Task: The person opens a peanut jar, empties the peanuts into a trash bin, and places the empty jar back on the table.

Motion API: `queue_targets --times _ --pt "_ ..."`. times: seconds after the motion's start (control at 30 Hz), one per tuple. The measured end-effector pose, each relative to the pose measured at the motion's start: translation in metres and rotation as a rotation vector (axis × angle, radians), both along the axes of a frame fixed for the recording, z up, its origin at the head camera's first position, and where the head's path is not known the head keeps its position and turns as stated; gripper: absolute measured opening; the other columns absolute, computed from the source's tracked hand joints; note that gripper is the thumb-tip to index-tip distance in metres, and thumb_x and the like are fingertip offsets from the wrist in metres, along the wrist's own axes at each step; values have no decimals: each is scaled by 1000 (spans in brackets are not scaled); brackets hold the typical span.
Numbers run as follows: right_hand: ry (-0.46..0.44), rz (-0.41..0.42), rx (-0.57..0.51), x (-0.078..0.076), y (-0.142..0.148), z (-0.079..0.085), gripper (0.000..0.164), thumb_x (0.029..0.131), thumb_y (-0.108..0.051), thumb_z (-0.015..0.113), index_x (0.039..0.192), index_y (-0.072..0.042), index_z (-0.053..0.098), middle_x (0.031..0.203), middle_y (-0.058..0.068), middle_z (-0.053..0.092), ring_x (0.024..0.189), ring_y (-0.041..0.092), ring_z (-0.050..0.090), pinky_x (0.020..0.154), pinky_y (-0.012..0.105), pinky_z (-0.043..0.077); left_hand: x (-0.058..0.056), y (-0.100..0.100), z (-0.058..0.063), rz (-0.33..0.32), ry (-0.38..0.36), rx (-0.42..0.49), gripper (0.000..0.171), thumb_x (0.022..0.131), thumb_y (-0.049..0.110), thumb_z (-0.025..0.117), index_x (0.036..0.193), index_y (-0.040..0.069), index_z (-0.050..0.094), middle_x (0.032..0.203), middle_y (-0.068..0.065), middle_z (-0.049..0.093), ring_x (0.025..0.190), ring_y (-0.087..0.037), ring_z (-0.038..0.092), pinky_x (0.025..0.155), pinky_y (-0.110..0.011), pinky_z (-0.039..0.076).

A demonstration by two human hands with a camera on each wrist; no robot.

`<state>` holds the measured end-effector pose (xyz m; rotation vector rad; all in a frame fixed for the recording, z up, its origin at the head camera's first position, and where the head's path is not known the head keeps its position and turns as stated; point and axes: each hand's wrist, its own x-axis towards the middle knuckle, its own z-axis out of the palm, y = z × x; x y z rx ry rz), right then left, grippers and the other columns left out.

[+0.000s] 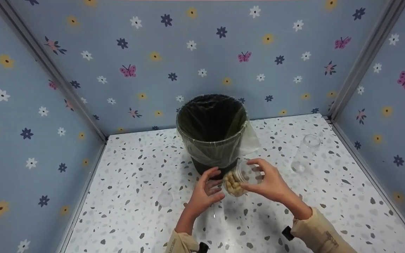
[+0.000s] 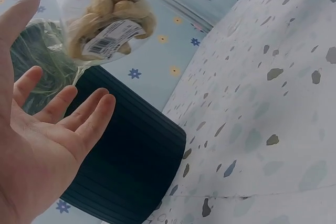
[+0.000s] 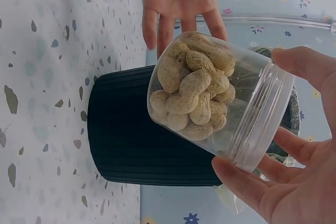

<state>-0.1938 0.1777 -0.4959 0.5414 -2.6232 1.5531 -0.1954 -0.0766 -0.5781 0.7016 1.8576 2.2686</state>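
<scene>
My right hand (image 1: 272, 182) grips a clear plastic jar (image 3: 239, 103) by its ribbed top end, thumb on one side and fingers on the other. Unshelled peanuts (image 3: 194, 90) lie gathered at the base end of the tilted jar. A white barcode label (image 2: 113, 39) shows on the jar in the left wrist view. Beside the jar's base, my left hand (image 1: 204, 196) holds nothing, its fingers spread and the palm turned toward the jar. Both hands are in front of a dark ribbed trash bin (image 2: 131, 145), below its rim in the head view.
A pale see-through liner bag (image 1: 211, 151) is folded over the bin's rim and hangs down at its right. To the right stands another clear jar (image 1: 304, 154). A round clear lid (image 1: 165, 198) lies left on the speckled tabletop (image 1: 132, 168). Flowered panels (image 1: 202, 45) enclose the back and sides.
</scene>
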Motion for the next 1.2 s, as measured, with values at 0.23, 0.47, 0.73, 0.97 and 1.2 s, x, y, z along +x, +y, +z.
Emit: queue_targets --times 0.23,0.47,0.73,0.97,1.2 --pt "-9 36 -67 9 -10 12 61 75 -13 85 128 -6 55 131 15 53 113 38 55 86 57 48 -1 3 -4 -46 -79 29 81 87 23 75 150 5 28 145 -20 35 121 -37 50 89 -45 51" --pt "-11 73 -105 23 -17 35 57 76 -9 84 125 0 55 130 19 52 111 45 55 86 61 47 1 7 -8 -70 -105 72 78 84 18 78 146 4 35 135 -18 39 115 -37 54 83 -40 53" --pt "-19 80 -125 20 -20 28 60 76 -9 84 127 -1 54 130 18 52 110 44 55 84 60 48 0 11 -5 -56 -106 111 75 80 10 81 140 4 37 136 -16 39 123 -33 47 91 -40 49" --pt "-14 125 -103 6 -15 3 65 76 -18 85 132 -11 52 133 11 51 111 35 56 86 53 49 -1 12 -8 -11 -72 113 70 76 3 82 131 1 39 130 -17 41 118 -30 47 91 -39 49" --pt "136 -22 107 8 -18 8 61 85 -44 74 134 -14 54 131 7 56 106 27 60 83 45 51 0 11 -15 -7 -62 135 68 74 -2 82 127 -2 39 126 -20 42 110 -31 52 86 -40 52"
